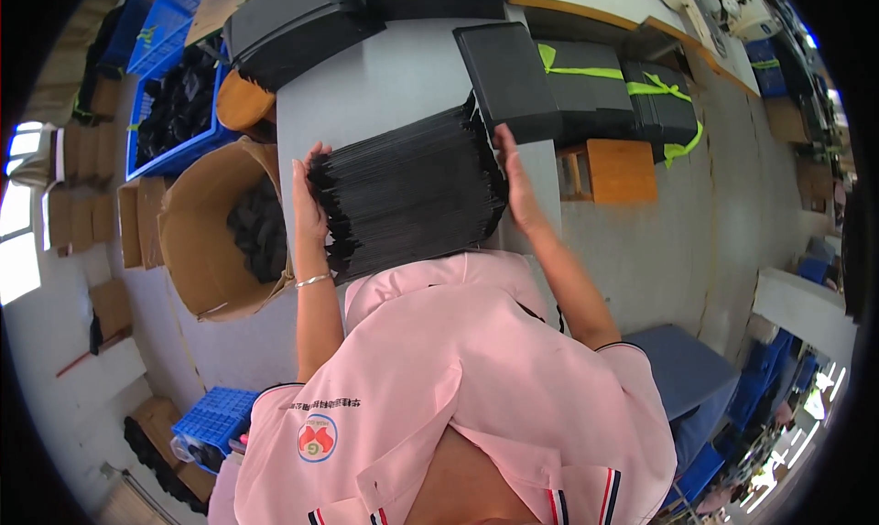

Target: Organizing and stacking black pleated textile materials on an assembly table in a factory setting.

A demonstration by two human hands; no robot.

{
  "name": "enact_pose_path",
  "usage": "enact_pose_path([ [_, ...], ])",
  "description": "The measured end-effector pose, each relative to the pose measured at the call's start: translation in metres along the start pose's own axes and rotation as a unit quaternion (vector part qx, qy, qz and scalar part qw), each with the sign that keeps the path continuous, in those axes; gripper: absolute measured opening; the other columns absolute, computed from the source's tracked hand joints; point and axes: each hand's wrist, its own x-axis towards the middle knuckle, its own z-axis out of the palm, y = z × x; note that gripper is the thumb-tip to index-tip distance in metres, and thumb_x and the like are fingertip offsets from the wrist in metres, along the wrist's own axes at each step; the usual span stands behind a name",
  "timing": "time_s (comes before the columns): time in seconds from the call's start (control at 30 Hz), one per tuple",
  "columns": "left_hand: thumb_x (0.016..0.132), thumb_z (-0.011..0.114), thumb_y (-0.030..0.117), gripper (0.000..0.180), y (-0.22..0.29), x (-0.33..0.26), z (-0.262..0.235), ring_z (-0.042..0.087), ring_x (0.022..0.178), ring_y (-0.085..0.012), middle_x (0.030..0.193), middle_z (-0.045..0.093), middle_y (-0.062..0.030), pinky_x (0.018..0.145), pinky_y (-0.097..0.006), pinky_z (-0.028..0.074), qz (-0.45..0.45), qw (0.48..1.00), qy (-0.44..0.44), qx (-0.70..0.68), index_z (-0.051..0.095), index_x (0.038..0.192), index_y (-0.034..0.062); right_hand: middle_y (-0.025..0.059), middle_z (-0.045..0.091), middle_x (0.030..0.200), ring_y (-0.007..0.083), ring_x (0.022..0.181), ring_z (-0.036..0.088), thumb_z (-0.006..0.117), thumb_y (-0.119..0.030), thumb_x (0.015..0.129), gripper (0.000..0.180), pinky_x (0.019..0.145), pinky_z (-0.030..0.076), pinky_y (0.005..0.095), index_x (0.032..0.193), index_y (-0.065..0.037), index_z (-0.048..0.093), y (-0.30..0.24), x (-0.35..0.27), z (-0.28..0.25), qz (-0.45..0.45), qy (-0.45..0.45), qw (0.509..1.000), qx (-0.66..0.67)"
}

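A thick stack of thin black sheets point(412, 182) lies in front of me on the grey table, its layers fanned and uneven at both ends. My left hand point(309, 195) rests along the stack's left end, fingers stretched upward; a silver bangle circles that wrist. At the opposite end, my right hand point(517, 182) stands on edge with straight fingers, its palm facing the stack. I cannot make out whether the right palm touches the sheets. Neither hand is closed round them.
Black stacks point(298, 26) stand at the table's point(357, 104) far side. More, some tied with yellow-green strips point(586, 70), extend rightward near a wooden stool point(623, 171). Left are a cardboard box point(197, 241) of black pieces, a blue crate point(220, 122) and a round stool point(243, 99).
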Motion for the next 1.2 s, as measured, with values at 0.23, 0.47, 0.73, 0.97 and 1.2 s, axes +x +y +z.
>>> enact_pose_path([
  [0.23,0.109,0.051,0.046,0.056,-0.008,0.035,-0.007,0.060,0.120,-0.0190,0.130,0.069,-0.0124,0.109,-0.035,0.043,0.061,0.995,0.001,0.075,0.065,0.135,-0.0022,0.0197,0.017,0.173,0.0293,0.161,0.012,0.032,-0.063,0.110,0.090,0.130,0.008,0.0379,0.166,0.005,0.013,-0.007,-0.020,0.036,-0.009,0.015,0.999,-0.050],
  [0.47,0.096,0.075,0.032,0.049,0.033,0.017,0.015,0.053,0.139,-0.0335,0.139,0.065,-0.0196,0.117,-0.043,0.038,0.301,0.837,-0.002,0.457,0.067,0.134,0.0018,0.0217,0.039,0.161,0.0313,0.149,0.038,0.048,-0.050,0.108,0.076,0.123,0.027,0.0417,0.163,-0.001,0.030,-0.037,-0.067,0.009,-0.046,0.081,0.975,-0.200],
  [0.73,0.096,0.066,0.058,0.079,-0.001,-0.014,0.080,0.036,0.153,-0.0322,0.160,0.047,-0.0138,0.127,-0.058,0.013,0.324,0.662,-0.126,0.664,0.046,0.158,0.0126,0.0104,0.063,0.119,0.0276,0.095,0.067,0.078,-0.015,0.088,0.045,0.082,0.056,0.0381,0.133,-0.015,0.070,-0.069,-0.129,0.023,-0.202,-0.019,0.842,-0.500],
  [0.97,0.098,0.064,0.056,0.074,-0.001,-0.011,0.078,0.041,0.150,-0.0308,0.157,0.051,-0.0111,0.127,-0.057,0.013,0.331,0.665,-0.145,0.654,0.047,0.156,0.0136,0.0034,0.065,0.105,0.0253,0.085,0.067,0.079,-0.011,0.085,0.025,0.072,0.055,0.0377,0.109,-0.011,0.075,-0.056,-0.129,0.046,-0.209,-0.007,0.835,-0.509],
  [1.2,0.098,0.066,0.054,0.073,0.002,-0.008,0.078,0.043,0.148,-0.0308,0.156,0.052,-0.0112,0.126,-0.058,0.016,0.330,0.672,-0.148,0.647,0.048,0.156,0.0128,0.0044,0.066,0.099,0.0261,0.083,0.068,0.080,-0.011,0.083,0.018,0.072,0.055,0.0375,0.098,-0.008,0.070,-0.042,-0.131,0.055,-0.207,0.018,0.846,-0.490],
])
